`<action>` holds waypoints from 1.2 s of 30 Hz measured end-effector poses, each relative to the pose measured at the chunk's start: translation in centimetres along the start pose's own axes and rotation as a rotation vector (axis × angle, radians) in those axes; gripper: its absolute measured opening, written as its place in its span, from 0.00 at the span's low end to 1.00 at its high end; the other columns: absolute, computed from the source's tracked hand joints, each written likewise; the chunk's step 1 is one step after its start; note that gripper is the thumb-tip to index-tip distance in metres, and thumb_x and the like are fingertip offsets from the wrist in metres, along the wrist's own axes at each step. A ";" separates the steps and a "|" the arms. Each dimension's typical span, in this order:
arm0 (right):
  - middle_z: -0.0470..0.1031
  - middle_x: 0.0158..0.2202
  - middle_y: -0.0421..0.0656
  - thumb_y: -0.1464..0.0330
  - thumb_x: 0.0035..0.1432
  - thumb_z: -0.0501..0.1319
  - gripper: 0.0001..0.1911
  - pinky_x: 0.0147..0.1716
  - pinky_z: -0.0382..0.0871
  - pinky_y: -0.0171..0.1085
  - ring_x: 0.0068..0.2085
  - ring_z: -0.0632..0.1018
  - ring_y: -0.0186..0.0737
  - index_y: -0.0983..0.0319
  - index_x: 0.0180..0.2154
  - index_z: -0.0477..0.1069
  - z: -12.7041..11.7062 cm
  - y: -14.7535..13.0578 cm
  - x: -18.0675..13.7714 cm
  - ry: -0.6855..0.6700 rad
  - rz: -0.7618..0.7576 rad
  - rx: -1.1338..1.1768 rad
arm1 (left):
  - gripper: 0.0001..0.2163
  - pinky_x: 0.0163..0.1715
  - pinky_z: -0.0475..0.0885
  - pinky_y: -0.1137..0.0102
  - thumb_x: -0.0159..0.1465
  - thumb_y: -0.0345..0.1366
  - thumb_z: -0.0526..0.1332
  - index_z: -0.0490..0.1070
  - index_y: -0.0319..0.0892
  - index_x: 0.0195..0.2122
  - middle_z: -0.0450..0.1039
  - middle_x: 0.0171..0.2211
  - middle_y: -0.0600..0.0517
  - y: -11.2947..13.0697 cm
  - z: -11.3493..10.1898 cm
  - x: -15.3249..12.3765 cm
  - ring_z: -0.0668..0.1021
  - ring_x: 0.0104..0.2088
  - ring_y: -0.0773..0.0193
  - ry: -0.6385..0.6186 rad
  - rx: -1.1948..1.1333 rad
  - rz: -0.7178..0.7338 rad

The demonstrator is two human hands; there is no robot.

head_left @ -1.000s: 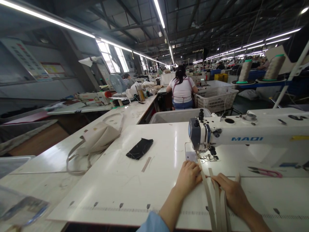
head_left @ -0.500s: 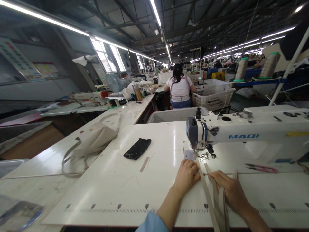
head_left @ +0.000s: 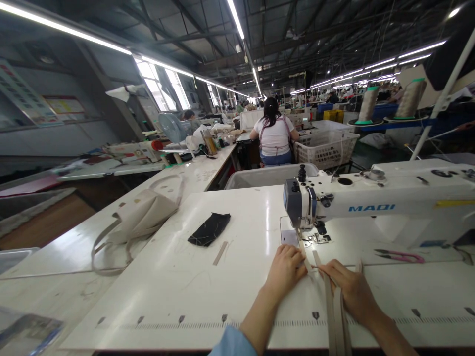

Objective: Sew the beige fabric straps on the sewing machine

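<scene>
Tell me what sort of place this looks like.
It looks like a sewing workshop, probably a factory floor: a sewing machine with pale strips in front of it, large thread cones behind it, and a second machine farther off on the left.

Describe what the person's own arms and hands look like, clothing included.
The left hand and right hand are ungloved, with no rings or watch that I can make out. A plain light blue sleeve covers part of the left arm, ending well short of the wrist. On the right arm, no sleeve shows within the picture.
</scene>
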State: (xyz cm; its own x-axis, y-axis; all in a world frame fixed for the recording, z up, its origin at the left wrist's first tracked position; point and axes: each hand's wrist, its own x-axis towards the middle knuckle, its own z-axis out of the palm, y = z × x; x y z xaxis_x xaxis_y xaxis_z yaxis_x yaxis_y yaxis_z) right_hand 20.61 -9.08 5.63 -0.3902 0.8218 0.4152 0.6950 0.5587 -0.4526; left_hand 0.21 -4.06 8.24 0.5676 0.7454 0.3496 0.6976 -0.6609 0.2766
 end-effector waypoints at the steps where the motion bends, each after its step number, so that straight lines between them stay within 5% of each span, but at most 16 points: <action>1: 0.72 0.36 0.44 0.74 0.61 0.47 0.16 0.30 0.69 0.35 0.32 0.75 0.36 0.62 0.47 0.68 0.0 0.0 0.0 0.009 0.001 -0.003 | 0.05 0.44 0.66 0.63 0.60 0.36 0.60 0.70 0.41 0.35 0.73 0.38 0.50 0.0 0.0 0.0 0.72 0.41 0.60 -0.001 -0.002 0.000; 16: 0.73 0.36 0.45 0.77 0.55 0.48 0.19 0.31 0.68 0.35 0.33 0.76 0.38 0.61 0.46 0.67 0.1 0.2 -0.2 0.006 -0.031 0.016 | 0.03 0.44 0.67 0.62 0.59 0.34 0.60 0.71 0.42 0.34 0.73 0.36 0.49 0.1 -0.1 0.0 0.73 0.39 0.60 0.023 -0.029 0.021; 27: 0.72 0.36 0.44 0.75 0.59 0.48 0.16 0.32 0.69 0.36 0.33 0.76 0.37 0.62 0.47 0.67 0.1 -0.1 0.1 -0.031 -0.022 0.016 | 0.05 0.54 0.60 0.58 0.61 0.37 0.59 0.72 0.44 0.32 0.75 0.34 0.52 0.0 -0.1 -0.2 0.75 0.40 0.62 0.048 -0.029 0.016; 36: 0.72 0.35 0.42 0.75 0.58 0.49 0.15 0.33 0.68 0.35 0.33 0.75 0.37 0.60 0.43 0.69 0.5 -1.3 1.9 0.014 0.044 0.045 | 0.11 0.54 0.59 0.55 0.64 0.30 0.53 0.69 0.43 0.45 0.73 0.46 0.49 0.0 -0.1 0.3 0.72 0.47 0.59 0.039 0.028 -0.063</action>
State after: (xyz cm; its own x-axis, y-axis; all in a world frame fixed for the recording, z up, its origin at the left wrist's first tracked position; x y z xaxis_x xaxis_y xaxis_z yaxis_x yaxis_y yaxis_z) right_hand 18.69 -8.19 6.65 -0.3510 0.8444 0.4047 0.6837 0.5264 -0.5055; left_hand 0.29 -3.85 8.39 0.5053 0.7811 0.3669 0.7438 -0.6098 0.2738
